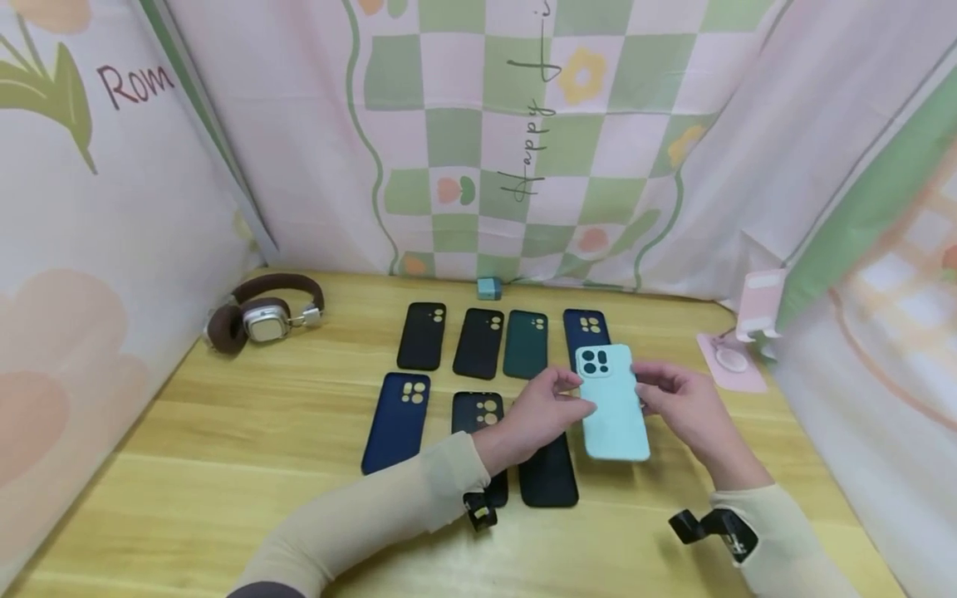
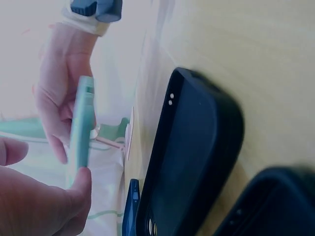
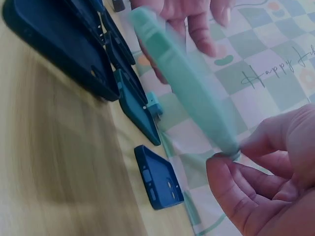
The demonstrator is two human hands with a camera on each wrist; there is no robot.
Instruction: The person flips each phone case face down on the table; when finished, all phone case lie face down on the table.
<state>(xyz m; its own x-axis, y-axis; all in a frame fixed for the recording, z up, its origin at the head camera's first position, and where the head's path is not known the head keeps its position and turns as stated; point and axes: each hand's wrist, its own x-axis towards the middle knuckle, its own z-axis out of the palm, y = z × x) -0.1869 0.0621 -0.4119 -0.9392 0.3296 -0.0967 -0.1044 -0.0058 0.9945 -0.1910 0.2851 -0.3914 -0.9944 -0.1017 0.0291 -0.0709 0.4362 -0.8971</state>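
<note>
A mint phone case [image 1: 616, 415] is held up over the right part of the table, its outer back with camera cutouts facing the head camera. My right hand [image 1: 684, 407] pinches its right edge between thumb and fingers; the right wrist view shows this grip on the blurred case [image 3: 197, 93]. At the opposite edge is my left hand [image 1: 534, 415], fingers spread, the thumb overlapping the case in the head view. In the left wrist view, the left hand's thumb [image 2: 81, 189] is by the case's near end, with the other visible fingertip apart from it.
On the wooden table lie phone cases in two rows: black [image 1: 422, 336], green [image 1: 526, 345], navy [image 1: 396, 423] and others, some partly behind my hands. Headphones [image 1: 265, 320] lie at the left, a small blue block [image 1: 489, 288] at the back, a pink phone stand [image 1: 758, 303] at the right.
</note>
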